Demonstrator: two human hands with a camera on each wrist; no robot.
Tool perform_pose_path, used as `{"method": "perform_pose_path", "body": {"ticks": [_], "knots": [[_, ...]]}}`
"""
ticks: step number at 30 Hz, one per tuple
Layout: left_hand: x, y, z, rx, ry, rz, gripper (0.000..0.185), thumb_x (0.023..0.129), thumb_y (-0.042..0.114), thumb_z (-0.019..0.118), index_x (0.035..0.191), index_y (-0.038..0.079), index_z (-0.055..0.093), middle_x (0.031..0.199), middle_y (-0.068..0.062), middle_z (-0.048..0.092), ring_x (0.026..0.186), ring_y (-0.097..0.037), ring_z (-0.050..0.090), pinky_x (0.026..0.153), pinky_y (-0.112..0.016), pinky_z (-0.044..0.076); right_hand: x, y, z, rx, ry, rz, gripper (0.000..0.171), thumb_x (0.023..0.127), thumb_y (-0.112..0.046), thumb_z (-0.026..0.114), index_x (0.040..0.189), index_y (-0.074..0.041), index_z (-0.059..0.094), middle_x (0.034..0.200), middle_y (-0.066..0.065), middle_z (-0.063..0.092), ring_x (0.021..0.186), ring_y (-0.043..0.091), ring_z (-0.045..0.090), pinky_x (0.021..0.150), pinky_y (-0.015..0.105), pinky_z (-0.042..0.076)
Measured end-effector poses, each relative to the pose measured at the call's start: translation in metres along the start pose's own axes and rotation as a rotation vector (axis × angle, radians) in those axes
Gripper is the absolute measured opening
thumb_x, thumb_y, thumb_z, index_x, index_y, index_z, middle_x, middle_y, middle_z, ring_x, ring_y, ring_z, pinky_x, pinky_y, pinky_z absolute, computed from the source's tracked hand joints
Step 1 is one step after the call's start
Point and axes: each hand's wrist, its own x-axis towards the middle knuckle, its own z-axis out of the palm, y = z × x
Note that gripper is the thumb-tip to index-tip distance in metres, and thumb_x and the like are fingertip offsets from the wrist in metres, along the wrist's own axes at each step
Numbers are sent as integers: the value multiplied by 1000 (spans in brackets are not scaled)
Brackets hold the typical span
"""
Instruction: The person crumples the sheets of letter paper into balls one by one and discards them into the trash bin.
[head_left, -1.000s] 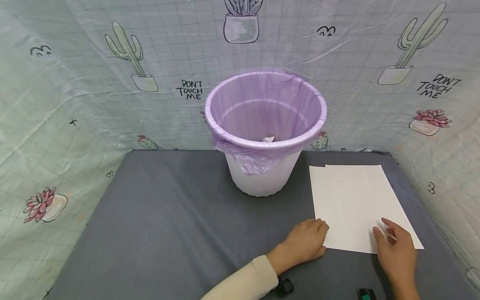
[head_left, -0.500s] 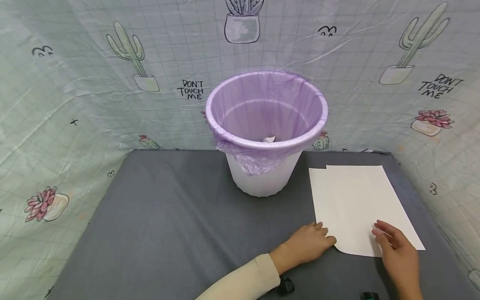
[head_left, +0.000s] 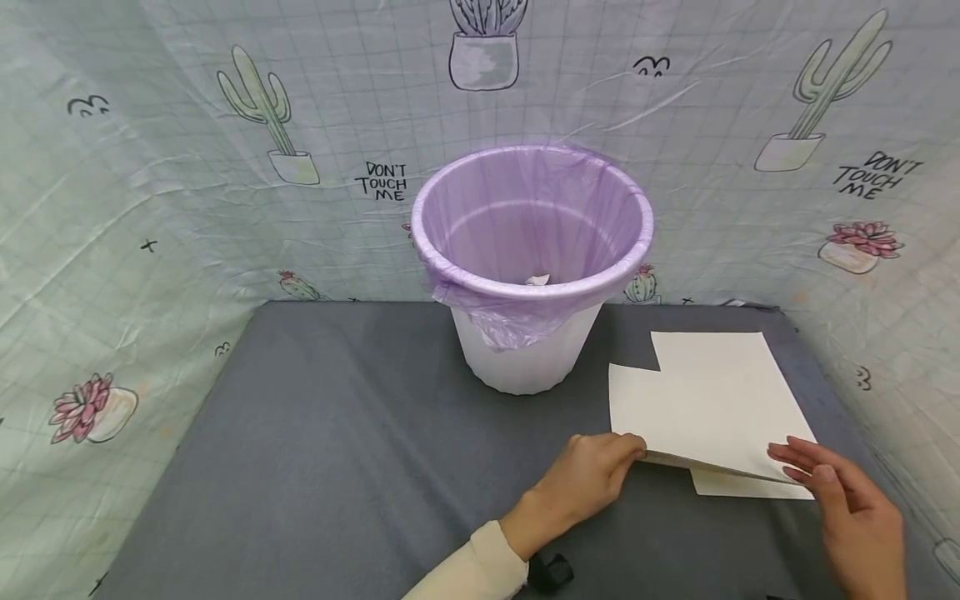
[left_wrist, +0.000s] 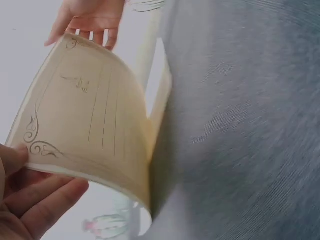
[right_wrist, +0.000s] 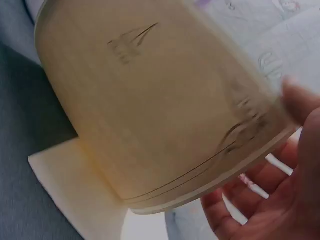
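A white sheet of paper [head_left: 697, 408] is lifted at its near edge off a second sheet [head_left: 738, 485] that lies flat on the grey table [head_left: 337, 433]. My left hand [head_left: 633, 454] pinches the lifted sheet's near left corner, and my right hand [head_left: 806, 471] holds its near right corner. In the left wrist view the sheet's underside [left_wrist: 95, 125] bows upward and shows printed lines and scrollwork, with my left hand [left_wrist: 20, 175] pinching one corner. In the right wrist view the same curved sheet [right_wrist: 150, 110] rests between the thumb and fingers of my right hand [right_wrist: 295, 150].
A white bin [head_left: 532, 358] lined with a purple bag stands at the back middle of the table, with a small crumpled paper [head_left: 537, 279] inside. Cactus-print cloth walls close in the left, back and right sides. A black strap [head_left: 551, 573] sits at my left wrist.
The top sheet's near edge has come up off the lower sheet and shifted left and toward me. Both hands went from resting on the paper's corners to holding them.
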Motion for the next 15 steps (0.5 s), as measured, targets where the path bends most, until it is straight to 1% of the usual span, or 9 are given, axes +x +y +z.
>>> {"method": "perform_pose_path", "body": {"ticks": [2,3,5,6,8,9,11,12,15], "knots": [[-1,-1,-9,-47,49,-15,6,96,9,59,95,9,65,80,2,66,67,-1,55,65,-8,45,0,-2,2,110,-57,-70,34,103,-1,37,125,23,44,114,19,65,107,20,61,94,20,44],[-2,-1,-13,-66,75,-21,6,96,9,59,95,9,65,79,2,66,66,0,54,65,-7,44,0,-3,4,110,-57,-85,35,104,-3,36,125,23,45,115,18,65,108,19,61,94,19,43],[-4,-3,-21,-111,141,-37,5,95,6,60,94,7,65,76,2,64,63,1,50,62,-5,42,0,-6,9,46,-9,-83,33,103,-2,40,125,20,48,112,12,67,105,15,61,92,16,43],[-6,-4,-25,-129,178,-43,5,94,5,60,93,7,65,74,2,63,62,2,50,60,-5,41,0,-8,12,-30,30,-63,30,101,0,44,125,18,50,109,6,68,101,12,63,89,15,44],[-8,-6,-33,-177,259,-54,5,93,2,61,93,5,65,72,0,63,59,2,51,58,-5,42,1,-13,18,-180,110,12,30,95,8,52,124,13,55,103,-4,70,91,6,64,79,11,46],[-10,-7,-38,-211,295,-60,6,92,-1,61,93,4,65,72,-1,63,58,1,54,57,-5,44,2,-15,21,-212,136,44,33,91,13,54,123,11,57,98,-7,70,87,4,65,76,10,47],[-13,-8,-47,-281,357,-72,8,90,-6,61,93,1,64,73,-6,66,59,-4,62,58,-9,48,4,-17,25,-165,143,50,40,84,20,57,124,13,55,95,-6,71,83,5,65,74,11,47],[-15,-8,-53,-316,382,-77,10,89,-9,61,94,0,64,75,-9,67,61,-9,65,59,-12,51,5,-18,28,-114,141,40,43,82,23,58,124,14,54,95,-4,72,84,6,66,74,12,48],[-20,-4,-71,-391,445,-91,15,86,-18,59,94,-6,62,79,-17,67,64,-22,69,59,-21,55,10,-15,36,149,96,-96,46,78,31,53,122,22,48,103,12,69,96,16,64,85,18,47]]}}
